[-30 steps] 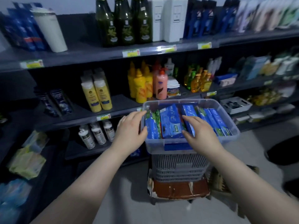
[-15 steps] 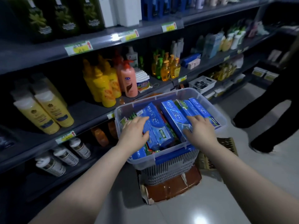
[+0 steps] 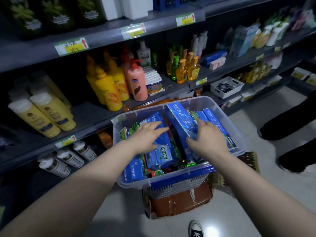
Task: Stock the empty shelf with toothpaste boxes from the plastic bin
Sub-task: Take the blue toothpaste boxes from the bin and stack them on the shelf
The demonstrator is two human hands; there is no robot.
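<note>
Blue toothpaste boxes (image 3: 164, 151) heaped loose in the clear plastic bin (image 3: 236, 127), none on a shelf yet. One tilted toothpaste box (image 3: 181, 120) raised on end above the rest, clasped by the right hand (image 3: 207, 140) between thumb and curled fingers, likely for lifting out. Flat and released, the left hand (image 3: 147, 135), fingers straight on the neighbouring boxes, probably to stop them riding up. Bin perched on a grey basket (image 3: 177, 187) atop a brown stool (image 3: 181, 204), raised off the floor beside the shelving for a short reach. Bare stretch of middle shelf (image 3: 90, 115) just left of the bin, between yellow bottles (image 3: 109, 89) and pale shampoo bottles (image 3: 51, 113): the likely target.
</note>
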